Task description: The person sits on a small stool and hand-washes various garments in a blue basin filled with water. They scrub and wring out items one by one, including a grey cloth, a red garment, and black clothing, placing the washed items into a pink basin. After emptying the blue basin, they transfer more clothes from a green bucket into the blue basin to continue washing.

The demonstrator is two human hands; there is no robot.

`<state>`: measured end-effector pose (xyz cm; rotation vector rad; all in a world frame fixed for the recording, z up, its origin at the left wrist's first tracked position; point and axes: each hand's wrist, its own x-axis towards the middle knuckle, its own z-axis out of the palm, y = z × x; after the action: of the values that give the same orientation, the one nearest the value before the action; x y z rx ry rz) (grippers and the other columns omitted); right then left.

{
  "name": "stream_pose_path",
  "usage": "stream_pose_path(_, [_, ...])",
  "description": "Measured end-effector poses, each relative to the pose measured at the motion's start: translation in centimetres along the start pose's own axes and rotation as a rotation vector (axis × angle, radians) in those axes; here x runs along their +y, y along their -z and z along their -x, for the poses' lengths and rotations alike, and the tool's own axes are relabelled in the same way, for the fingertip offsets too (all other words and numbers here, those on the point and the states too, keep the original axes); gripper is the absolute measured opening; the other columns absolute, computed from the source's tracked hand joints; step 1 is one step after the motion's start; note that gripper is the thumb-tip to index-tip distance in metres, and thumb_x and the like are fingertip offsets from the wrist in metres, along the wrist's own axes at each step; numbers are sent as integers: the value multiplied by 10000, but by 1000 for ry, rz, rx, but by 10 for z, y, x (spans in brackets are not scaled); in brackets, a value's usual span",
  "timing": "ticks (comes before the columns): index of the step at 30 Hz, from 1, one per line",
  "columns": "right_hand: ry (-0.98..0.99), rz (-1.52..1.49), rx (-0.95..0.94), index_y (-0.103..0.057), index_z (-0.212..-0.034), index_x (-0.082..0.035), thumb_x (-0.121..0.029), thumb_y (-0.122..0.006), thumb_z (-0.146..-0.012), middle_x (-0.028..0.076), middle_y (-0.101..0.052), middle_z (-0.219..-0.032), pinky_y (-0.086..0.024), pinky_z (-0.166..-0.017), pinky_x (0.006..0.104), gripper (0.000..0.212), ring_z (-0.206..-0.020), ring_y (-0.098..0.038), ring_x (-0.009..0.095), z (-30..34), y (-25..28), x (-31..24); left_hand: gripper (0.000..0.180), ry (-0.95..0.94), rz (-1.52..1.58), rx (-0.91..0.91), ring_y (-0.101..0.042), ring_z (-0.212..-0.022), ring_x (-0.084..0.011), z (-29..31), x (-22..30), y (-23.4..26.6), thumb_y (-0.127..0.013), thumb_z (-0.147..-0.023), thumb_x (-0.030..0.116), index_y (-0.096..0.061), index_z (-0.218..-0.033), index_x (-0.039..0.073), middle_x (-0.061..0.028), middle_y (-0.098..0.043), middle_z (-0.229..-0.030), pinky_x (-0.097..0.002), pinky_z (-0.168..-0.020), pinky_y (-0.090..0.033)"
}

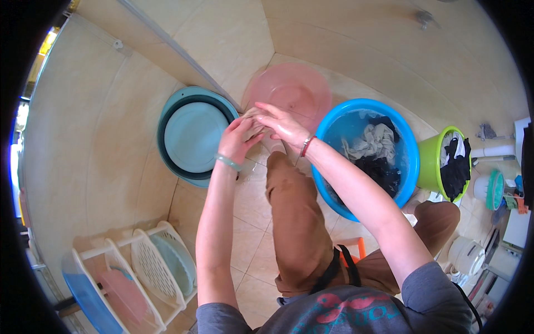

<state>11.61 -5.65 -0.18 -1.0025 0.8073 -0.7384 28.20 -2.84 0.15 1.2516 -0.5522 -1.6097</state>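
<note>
Both hands are together in front of me, over the floor between the basins. A pale, crumpled piece of cloth [253,127] is bunched between them; its exact kind is hard to make out. My left hand [236,140], with a green bangle at the wrist, has its fingers closed around the cloth's near side. My right hand [285,126], wearing a red band, presses the cloth from the other side. To the right, a large blue tub [412,156] holds water with white cloth [374,142] and dark cloth [375,172] in it.
A teal basin [167,119] stands at left, near a pink translucent basin [311,78]. Beyond the tub, a green bucket [427,164] holds black and white clothes [456,170]. A white rack [161,320] with basins stands lower left. An orange stool [356,244] shows beneath me.
</note>
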Motion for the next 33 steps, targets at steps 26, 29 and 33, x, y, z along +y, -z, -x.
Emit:
stream_pose_path(26, [-269, -451, 47, -511, -1202, -16, -321, -493, -946, 133, -596, -1153, -492, -852, 335, 399, -1013, -593, 209, 32, 68, 73, 475, -224, -445, 871, -636, -808, -241, -40, -141, 257, -698, -686, -51, -493, -1110, 12, -146, -600, -989, -340, -660, -543])
stream_pose_path(29, [-304, -396, 103, -530, -1181, -14, -300, -511, -939, 133, -606, -1134, -502, -831, 331, 374, -983, -608, 206, 69, 99, 89, 451, -204, -357, 791, -630, -824, -241, -36, -137, 259, -659, -687, -111, -506, -1098, -8, -151, -600, -985, -333, -682, -543])
stream_pose_path(33, [-358, -313, 325, -558, -1152, -18, -253, -523, -932, 122, -625, -1097, -520, -784, 330, 323, -951, -626, 210, 127, 162, 112, 365, -164, -211, 781, -609, -820, -207, -35, -115, 195, -623, -712, -114, -548, -1056, -15, -132, -608, -951, -329, -670, -526])
